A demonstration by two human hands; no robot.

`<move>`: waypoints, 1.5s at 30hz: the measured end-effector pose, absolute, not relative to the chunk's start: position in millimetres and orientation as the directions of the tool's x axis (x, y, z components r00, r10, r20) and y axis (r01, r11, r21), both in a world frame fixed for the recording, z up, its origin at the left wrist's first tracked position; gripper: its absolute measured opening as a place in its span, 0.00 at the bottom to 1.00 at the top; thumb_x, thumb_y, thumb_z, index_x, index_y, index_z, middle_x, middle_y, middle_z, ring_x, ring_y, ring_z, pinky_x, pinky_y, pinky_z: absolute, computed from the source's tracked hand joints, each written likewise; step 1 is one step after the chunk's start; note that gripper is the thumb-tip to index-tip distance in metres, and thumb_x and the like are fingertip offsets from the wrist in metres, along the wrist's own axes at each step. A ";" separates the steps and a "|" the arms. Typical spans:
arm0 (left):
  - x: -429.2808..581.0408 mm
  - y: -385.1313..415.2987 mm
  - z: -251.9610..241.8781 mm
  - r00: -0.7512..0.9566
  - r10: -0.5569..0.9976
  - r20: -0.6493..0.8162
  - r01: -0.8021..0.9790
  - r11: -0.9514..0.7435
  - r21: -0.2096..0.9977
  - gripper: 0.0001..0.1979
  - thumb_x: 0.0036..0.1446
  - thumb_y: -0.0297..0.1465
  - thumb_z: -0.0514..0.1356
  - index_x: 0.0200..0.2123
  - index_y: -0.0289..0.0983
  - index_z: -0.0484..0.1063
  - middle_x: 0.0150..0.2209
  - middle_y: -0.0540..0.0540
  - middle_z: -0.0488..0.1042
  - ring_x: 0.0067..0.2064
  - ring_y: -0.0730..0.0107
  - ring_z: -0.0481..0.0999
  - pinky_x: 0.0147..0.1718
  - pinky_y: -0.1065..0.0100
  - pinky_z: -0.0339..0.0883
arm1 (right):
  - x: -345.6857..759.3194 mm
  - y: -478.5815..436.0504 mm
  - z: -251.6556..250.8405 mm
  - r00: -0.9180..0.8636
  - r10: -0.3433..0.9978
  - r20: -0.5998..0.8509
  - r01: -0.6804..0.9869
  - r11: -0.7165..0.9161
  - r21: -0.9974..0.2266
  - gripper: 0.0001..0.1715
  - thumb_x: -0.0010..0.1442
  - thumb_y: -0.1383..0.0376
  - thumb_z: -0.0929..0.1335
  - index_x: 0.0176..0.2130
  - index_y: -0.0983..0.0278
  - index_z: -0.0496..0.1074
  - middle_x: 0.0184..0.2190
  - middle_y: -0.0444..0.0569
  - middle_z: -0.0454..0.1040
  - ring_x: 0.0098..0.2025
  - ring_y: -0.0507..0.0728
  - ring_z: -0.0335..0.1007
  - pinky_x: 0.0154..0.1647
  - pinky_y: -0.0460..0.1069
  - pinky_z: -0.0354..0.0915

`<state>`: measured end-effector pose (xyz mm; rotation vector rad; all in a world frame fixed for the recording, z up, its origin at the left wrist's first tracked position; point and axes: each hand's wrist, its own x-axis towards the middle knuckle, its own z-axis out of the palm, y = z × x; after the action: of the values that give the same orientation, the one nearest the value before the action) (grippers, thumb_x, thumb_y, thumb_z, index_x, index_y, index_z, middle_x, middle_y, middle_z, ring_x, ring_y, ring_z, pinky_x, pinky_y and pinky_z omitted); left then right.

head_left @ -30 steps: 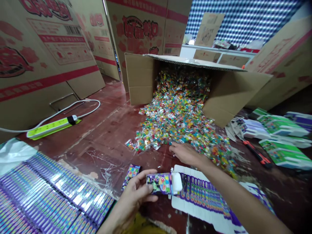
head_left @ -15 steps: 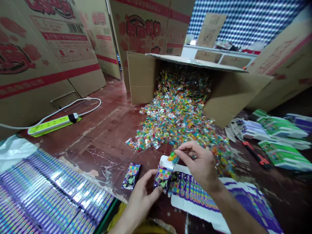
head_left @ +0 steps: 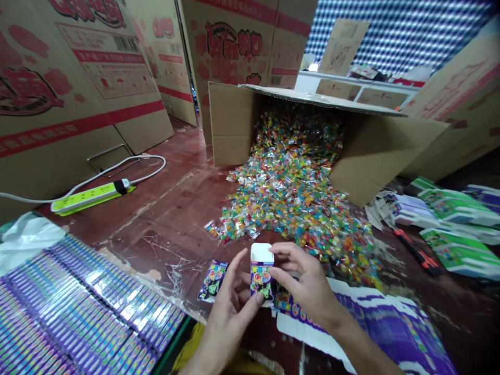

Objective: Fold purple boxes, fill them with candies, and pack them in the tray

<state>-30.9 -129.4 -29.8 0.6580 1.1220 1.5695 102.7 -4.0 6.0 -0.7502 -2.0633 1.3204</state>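
A small purple candy box [head_left: 261, 276] stands upright with its white top flap raised. My left hand [head_left: 233, 307] grips it from the left, thumb across the lower front. The thumb and fingers of my right hand [head_left: 307, 284] are closed on the box's upper right edge, beside the flap. No candy packet shows between those fingers, and the inside of the box is hidden. To the left lies another purple candy box [head_left: 213, 280], flat on the floor. Partly under my right hand runs a row of flattened purple boxes [head_left: 363, 312] with white flaps.
Small clear candy packets [head_left: 285, 192] spill from a tipped cardboard carton [head_left: 230, 125]. At left, a tray holds rows of purple boxes [head_left: 89, 297]. A yellow-green power strip [head_left: 91, 199] with a white cord lies behind it. An orange-black cutter [head_left: 417, 252] and green cartons [head_left: 461, 255] lie right.
The candy packet that my right hand held over the box is out of sight. My right hand has come down and left onto the box edge. The view has shifted slightly.
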 end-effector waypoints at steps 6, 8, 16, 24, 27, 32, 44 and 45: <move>-32.1 -132.5 -30.6 -0.243 0.965 -0.104 -0.431 -0.011 0.902 0.23 0.61 0.32 0.63 0.58 0.47 0.65 0.51 0.45 0.73 0.47 0.66 0.75 0.46 0.69 0.67 | 101.4 -23.3 -18.0 -0.615 0.776 0.138 0.099 0.250 -0.963 0.08 0.65 0.64 0.68 0.44 0.59 0.76 0.41 0.49 0.78 0.43 0.57 0.77 0.45 0.50 0.72; -35.0 -132.1 -30.4 -0.224 0.968 -0.110 -0.434 0.002 0.901 0.18 0.61 0.31 0.64 0.54 0.45 0.67 0.47 0.47 0.74 0.44 0.69 0.74 0.44 0.71 0.66 | 100.1 -25.9 -17.1 -0.632 0.751 0.193 0.103 0.329 -0.939 0.06 0.65 0.65 0.68 0.39 0.61 0.77 0.42 0.49 0.77 0.44 0.57 0.76 0.45 0.49 0.71; -32.3 -133.1 -34.1 -0.318 0.939 -0.132 -0.435 -0.021 0.900 0.17 0.59 0.31 0.66 0.49 0.44 0.64 0.41 0.50 0.71 0.40 0.72 0.72 0.39 0.72 0.64 | 97.2 -28.9 -16.5 -0.571 0.777 0.264 0.050 0.354 -0.934 0.04 0.64 0.67 0.69 0.41 0.59 0.71 0.38 0.46 0.76 0.42 0.55 0.75 0.45 0.49 0.69; -32.1 -135.8 -37.3 -0.368 0.922 -0.118 -0.377 -0.032 0.926 0.18 0.60 0.30 0.64 0.50 0.46 0.62 0.42 0.51 0.70 0.36 0.76 0.72 0.35 0.74 0.65 | 90.1 -16.1 -2.1 -0.683 0.726 -0.077 0.109 -0.003 -0.994 0.10 0.57 0.62 0.74 0.33 0.63 0.71 0.33 0.45 0.75 0.36 0.54 0.72 0.38 0.48 0.67; -34.9 -136.8 -37.7 -0.334 0.937 -0.098 -0.299 -0.007 0.954 0.20 0.62 0.30 0.63 0.54 0.46 0.62 0.44 0.48 0.71 0.40 0.71 0.74 0.39 0.71 0.67 | 88.7 -7.0 -0.3 -0.703 0.686 -0.188 0.182 -0.082 -0.980 0.12 0.55 0.59 0.75 0.33 0.65 0.73 0.29 0.44 0.75 0.32 0.53 0.71 0.35 0.47 0.66; -38.5 -137.6 -36.1 -0.278 0.956 -0.092 -0.292 0.007 0.956 0.25 0.62 0.31 0.62 0.60 0.48 0.61 0.46 0.47 0.71 0.45 0.67 0.75 0.44 0.68 0.69 | 87.3 2.7 -0.4 -0.739 0.642 -0.205 0.198 -0.084 -0.977 0.15 0.57 0.57 0.74 0.29 0.66 0.72 0.25 0.44 0.73 0.28 0.52 0.68 0.31 0.47 0.64; -46.2 -134.7 -31.7 -0.379 0.908 -0.180 -0.370 0.029 0.929 0.19 0.58 0.34 0.65 0.52 0.41 0.68 0.47 0.44 0.76 0.41 0.66 0.77 0.42 0.67 0.71 | 101.3 -35.3 2.2 -0.865 0.473 0.164 0.308 0.761 -0.571 0.54 0.45 0.59 0.79 0.65 0.62 0.58 0.65 0.57 0.61 0.66 0.70 0.55 0.65 0.64 0.59; -47.4 -135.3 -31.2 -0.377 0.910 -0.173 -0.357 0.030 0.934 0.18 0.58 0.33 0.65 0.52 0.41 0.68 0.47 0.44 0.76 0.41 0.66 0.77 0.42 0.67 0.71 | 100.5 -38.6 -2.3 -0.861 0.473 0.187 0.320 0.789 -0.524 0.51 0.47 0.62 0.77 0.65 0.63 0.58 0.66 0.57 0.60 0.67 0.70 0.52 0.66 0.64 0.57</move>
<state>-47.4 -135.3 -31.2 0.6417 1.2688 1.5639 100.5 -38.6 -2.3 -0.6084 -2.6708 0.7022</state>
